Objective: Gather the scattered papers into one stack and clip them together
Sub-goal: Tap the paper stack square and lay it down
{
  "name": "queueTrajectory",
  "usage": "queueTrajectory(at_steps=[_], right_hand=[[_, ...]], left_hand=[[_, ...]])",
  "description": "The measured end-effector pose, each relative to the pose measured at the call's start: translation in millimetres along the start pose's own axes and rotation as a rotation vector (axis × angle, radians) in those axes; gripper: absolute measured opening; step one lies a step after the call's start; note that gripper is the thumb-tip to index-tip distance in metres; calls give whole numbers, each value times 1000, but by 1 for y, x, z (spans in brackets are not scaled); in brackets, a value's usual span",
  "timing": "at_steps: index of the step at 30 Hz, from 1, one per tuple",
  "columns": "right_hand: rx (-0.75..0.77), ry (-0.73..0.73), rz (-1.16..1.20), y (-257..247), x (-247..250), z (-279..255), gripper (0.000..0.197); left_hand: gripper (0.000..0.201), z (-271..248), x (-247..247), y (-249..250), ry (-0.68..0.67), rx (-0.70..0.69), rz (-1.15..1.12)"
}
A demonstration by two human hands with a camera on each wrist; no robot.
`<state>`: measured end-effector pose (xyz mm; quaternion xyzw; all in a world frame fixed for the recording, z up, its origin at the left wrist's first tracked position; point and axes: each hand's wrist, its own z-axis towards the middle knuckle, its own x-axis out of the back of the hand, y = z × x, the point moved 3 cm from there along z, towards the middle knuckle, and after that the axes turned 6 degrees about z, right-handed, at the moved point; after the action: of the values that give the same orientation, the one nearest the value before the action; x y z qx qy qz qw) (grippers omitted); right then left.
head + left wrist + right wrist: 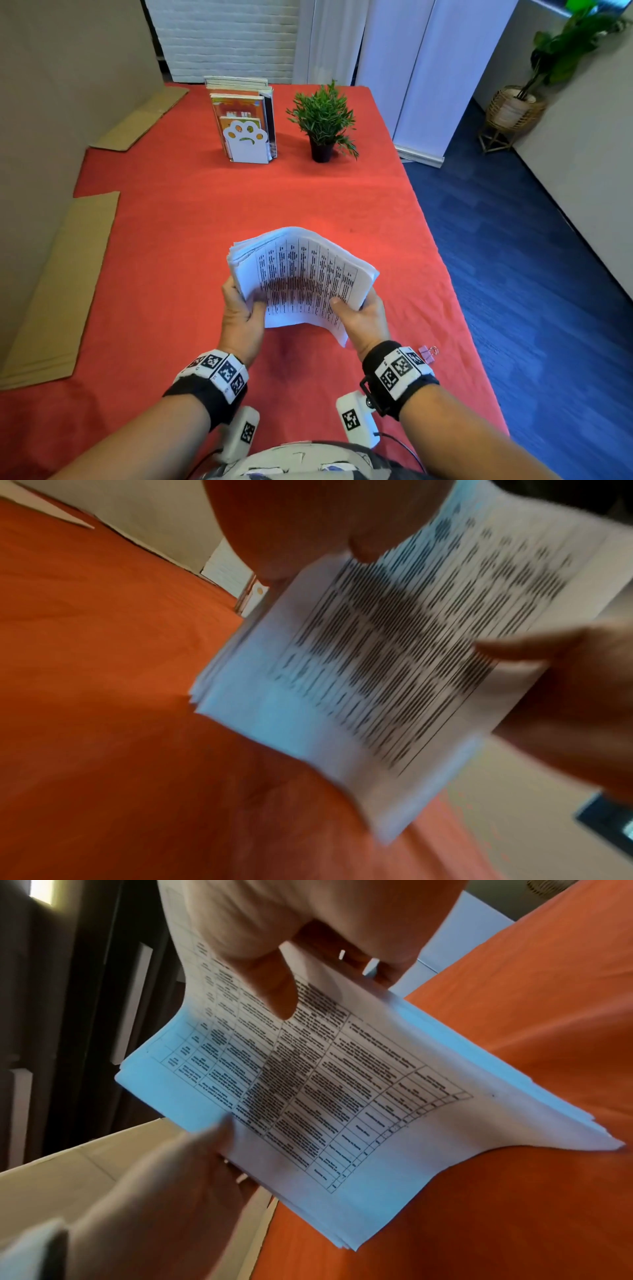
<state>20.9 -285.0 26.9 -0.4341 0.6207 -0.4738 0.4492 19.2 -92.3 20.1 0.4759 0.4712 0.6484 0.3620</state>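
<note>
Both hands (pixel 239 315) grip paper stack (pixel 301 274), bowed crosswise.

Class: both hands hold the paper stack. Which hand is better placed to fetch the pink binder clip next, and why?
Probably the right hand: the pink binder clip lies on the red tablecloth beside its wrist, while the left hand could hold the printed paper stack.

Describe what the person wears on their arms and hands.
Both forearms are bare, with no sleeves or gloves. The left hand and right hand each have a black wrist strap carrying a white band of square black-and-white markers. Under each wrist hangs a white camera pod with its own marker, and a thin black cable trails from the right one.
</note>
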Motion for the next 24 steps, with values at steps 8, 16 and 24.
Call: queueTrajectory(at_steps=[8, 16, 24], right_hand=[[-73, -91, 106, -2, 3, 1, 48], [-106, -110, 154, -1, 3, 5, 41], [-189, 3, 252, 4, 9, 21, 36]], left_hand=[[39, 19, 20, 80, 358, -122, -57], [17, 24, 23, 66, 268, -194, -165], [53, 20, 9, 17, -4, 81, -166]])
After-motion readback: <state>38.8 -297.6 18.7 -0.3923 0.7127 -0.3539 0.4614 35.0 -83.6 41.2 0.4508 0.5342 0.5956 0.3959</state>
